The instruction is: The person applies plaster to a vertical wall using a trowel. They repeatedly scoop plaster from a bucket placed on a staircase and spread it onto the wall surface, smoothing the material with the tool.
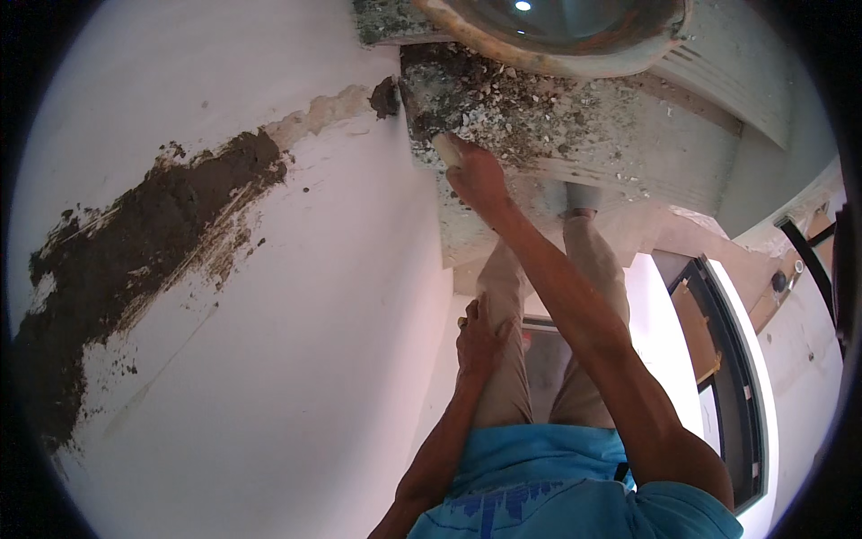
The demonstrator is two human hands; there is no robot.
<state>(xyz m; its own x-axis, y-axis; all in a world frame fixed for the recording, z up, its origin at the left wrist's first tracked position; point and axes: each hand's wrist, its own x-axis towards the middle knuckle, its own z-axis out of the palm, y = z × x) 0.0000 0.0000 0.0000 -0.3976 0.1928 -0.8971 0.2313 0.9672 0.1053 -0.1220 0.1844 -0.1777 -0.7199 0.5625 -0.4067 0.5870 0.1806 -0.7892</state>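
Right hand (478, 177) wraps a pale tool handle (446, 150) at the far step's (673, 135) left end, apparently scraping; next calls for a steady wrist; left hand (485, 343) curls against my leg (505, 386), contents unclear

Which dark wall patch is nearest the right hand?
The small patch beside the debris-strewn step, nearest the right hand; the long, wide patch lies farther left.

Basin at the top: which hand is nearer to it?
Right. The right hand grips a pale handle short of the basin; the left hand is farther back, on the left leg.
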